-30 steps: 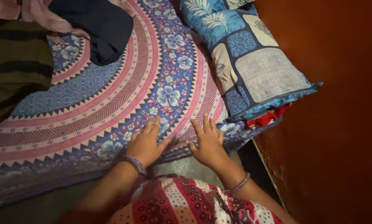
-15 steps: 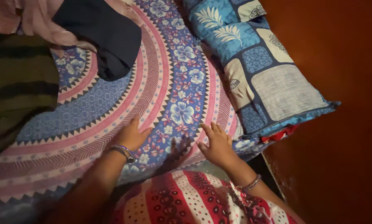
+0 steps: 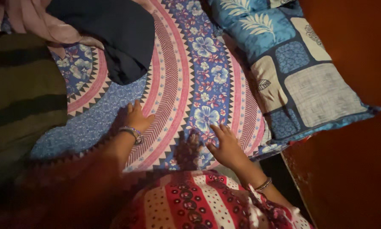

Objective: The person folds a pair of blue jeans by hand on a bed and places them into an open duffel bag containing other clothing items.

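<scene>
At far left, a dark olive blanket with black stripes (image 3: 20, 93) is seen lying over the bed, its edge overlapping the patterned bedsheet (image 3: 173, 85). Above it, at the top left corner, a pale pink cloth (image 3: 33, 21) is bunched, and just beside that a dark navy garment (image 3: 114, 34) is spread on the sheet. The bedsheet is printed with concentric rings of pink chevrons, black triangles and blue flowers, and it covers the whole bed surface in view. The left hand (image 3: 136, 118) is laid palm down on the blue and pink rings just below the navy garment, fingers held close together and flat on the fabric, nothing gripped; bangles are worn at the wrist. Further right, the right hand (image 3: 226, 144) is pressed flat on the floral band near the bed's near edge, fingers slightly apart and extended, nothing gripped; a beaded bracelet (image 3: 263, 185) is seen at the wrist. Both hands are touching the sheet and are set well apart from each other. Below them, a red and white striped garment (image 3: 190, 203) worn by the person fills the lower frame. At right, a blue patchwork pillow (image 3: 292, 72) with leaf prints is lying on the sheet against an orange-brown wall (image 3: 356, 169).
</scene>
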